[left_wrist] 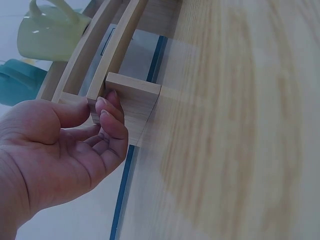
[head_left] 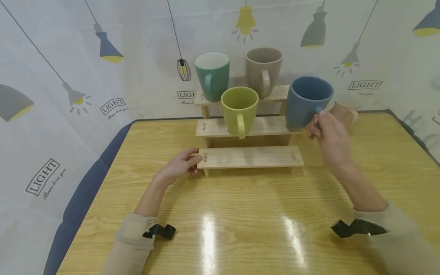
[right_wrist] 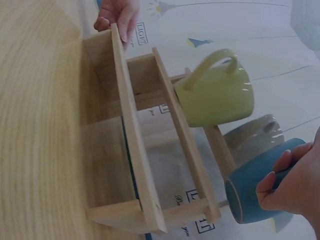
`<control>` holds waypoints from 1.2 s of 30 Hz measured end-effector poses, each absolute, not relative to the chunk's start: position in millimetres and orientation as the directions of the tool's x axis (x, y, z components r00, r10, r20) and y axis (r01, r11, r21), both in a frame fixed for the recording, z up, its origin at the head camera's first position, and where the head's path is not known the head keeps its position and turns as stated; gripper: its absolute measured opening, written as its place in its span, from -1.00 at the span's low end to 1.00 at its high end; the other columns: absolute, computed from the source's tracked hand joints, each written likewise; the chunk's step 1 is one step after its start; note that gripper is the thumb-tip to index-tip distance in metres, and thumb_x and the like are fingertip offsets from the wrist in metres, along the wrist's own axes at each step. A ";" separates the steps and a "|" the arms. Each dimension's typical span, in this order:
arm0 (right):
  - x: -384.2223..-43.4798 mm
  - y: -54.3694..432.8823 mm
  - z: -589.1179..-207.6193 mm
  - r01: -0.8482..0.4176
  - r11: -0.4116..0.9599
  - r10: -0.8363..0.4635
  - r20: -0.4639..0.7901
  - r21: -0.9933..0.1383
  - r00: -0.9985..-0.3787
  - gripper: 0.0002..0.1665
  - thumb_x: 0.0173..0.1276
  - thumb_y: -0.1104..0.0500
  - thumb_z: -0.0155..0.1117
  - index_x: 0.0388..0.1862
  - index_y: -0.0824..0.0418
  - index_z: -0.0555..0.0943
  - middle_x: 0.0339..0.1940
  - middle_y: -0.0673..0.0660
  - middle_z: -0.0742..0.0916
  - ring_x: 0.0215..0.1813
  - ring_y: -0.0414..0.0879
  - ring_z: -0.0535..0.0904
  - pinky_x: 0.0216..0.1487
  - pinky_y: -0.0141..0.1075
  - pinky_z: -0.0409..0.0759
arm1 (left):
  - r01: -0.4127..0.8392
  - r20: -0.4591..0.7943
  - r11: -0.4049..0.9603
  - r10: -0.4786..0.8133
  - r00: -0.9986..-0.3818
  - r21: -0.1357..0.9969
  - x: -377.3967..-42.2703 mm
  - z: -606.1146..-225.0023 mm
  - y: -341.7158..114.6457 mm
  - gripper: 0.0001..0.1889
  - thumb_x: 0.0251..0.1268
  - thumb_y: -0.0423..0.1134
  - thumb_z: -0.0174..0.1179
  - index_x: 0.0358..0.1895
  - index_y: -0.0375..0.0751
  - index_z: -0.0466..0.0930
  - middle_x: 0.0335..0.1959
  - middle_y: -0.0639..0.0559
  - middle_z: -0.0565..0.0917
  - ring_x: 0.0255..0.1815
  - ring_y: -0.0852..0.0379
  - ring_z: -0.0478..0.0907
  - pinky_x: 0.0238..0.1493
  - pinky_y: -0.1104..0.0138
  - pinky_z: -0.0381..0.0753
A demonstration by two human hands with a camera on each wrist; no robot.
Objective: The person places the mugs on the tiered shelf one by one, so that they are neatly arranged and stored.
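Beige sleeves with black wrist cameras lie along the bottom of the head view, above a wood-grain counter. At centre left, the left hand pinches the left end of the lowest tier of a three-tier wooden rack standing mid-frame. Right of centre, the right hand grips the handle of a blue mug, mouth up by the middle tier's right end; whether its base touches that tier cannot be told. A yellow-green mug stands on the middle tier, a teal mug and a taupe mug on the top one, upper centre. Behind the right hand, a light-brown mug is partly hidden. In the left wrist view, thumb and fingers clasp the tier's end, left of centre. In the right wrist view, the blue mug sits at lower right, fingers curled round its handle; the left hand shows at upper left.
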State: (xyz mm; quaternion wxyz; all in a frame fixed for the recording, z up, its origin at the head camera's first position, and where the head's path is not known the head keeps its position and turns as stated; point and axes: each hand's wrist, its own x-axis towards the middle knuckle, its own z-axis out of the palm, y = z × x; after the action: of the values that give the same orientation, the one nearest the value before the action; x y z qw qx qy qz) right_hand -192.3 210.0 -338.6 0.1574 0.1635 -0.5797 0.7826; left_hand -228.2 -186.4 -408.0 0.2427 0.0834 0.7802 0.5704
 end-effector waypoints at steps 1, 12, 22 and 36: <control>-192.9 208.0 -340.6 -0.433 -0.268 0.050 0.437 -0.861 -0.898 -0.65 0.70 0.13 -0.15 -0.36 0.20 0.38 -0.57 0.00 0.36 -0.43 -0.13 0.29 -0.27 -0.36 0.34 | -0.147 -0.284 0.336 0.407 -0.868 0.930 -228.1 -408.0 -186.8 -0.33 0.67 -0.17 -0.05 0.59 -0.44 -0.10 -0.26 -0.09 0.49 -0.34 0.13 0.49 -0.16 0.30 0.59; -196.7 183.0 -354.0 -0.441 -0.274 0.061 0.442 -0.855 -0.895 -0.65 0.70 0.18 -0.18 -0.36 0.17 0.40 -0.54 -0.01 0.42 -0.42 -0.16 0.31 -0.29 -0.36 0.34 | -0.149 -0.280 0.327 0.405 -0.870 0.933 -228.6 -408.2 -186.7 -0.34 0.67 -0.18 -0.06 0.59 -0.43 -0.10 -0.22 -0.10 0.51 -0.33 0.11 0.48 -0.18 0.32 0.59; -200.8 169.0 -358.7 -0.445 -0.217 0.075 0.440 -0.869 -0.895 -0.66 0.70 0.16 -0.18 -0.33 0.18 0.40 -0.51 0.02 0.44 -0.38 -0.13 0.32 -0.30 -0.36 0.35 | -0.147 -0.280 0.327 0.408 -0.869 0.933 -227.3 -406.2 -186.8 -0.33 0.67 -0.17 -0.06 0.59 -0.44 -0.11 -0.22 -0.10 0.51 -0.32 0.11 0.49 -0.18 0.32 0.59; -200.3 158.5 -359.2 -0.427 -0.150 0.077 0.420 -0.892 -0.904 -0.63 0.70 0.06 -0.13 -0.32 0.22 0.40 -0.49 0.05 0.47 -0.40 -0.06 0.34 -0.31 -0.32 0.36 | -0.152 -0.283 0.325 0.408 -0.868 0.934 -228.4 -408.0 -186.8 -0.33 0.67 -0.16 -0.05 0.59 -0.42 -0.11 -0.27 -0.09 0.51 -0.34 0.12 0.49 -0.19 0.33 0.59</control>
State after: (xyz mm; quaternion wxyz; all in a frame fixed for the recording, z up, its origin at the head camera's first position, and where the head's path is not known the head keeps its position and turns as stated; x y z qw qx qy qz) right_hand -200.3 158.5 -359.2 0.1693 0.1390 -0.6297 0.7453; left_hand -228.4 -186.8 -408.0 0.2435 0.0823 0.7765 0.5753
